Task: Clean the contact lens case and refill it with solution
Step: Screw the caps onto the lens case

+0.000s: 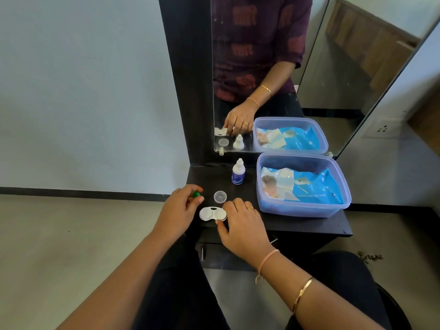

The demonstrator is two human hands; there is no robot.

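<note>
A white contact lens case (209, 213) lies on the dark shelf (285, 225) near its front edge, both wells uncovered. My right hand (242, 229) grips the case's right end between thumb and fingers. My left hand (179, 208) hovers to the left of the case and pinches a small green cap (196, 194). A clear round cap (220, 196) lies on the shelf just behind the case. The white solution bottle (237, 172) with a blue label stands upright further back, its cap on.
A blue plastic tub (302, 206) holding a pack of wet wipes (307, 186) sits on the shelf's right half. A mirror (273, 67) stands behind the shelf and reflects the scene. The floor drops away to the left of the shelf.
</note>
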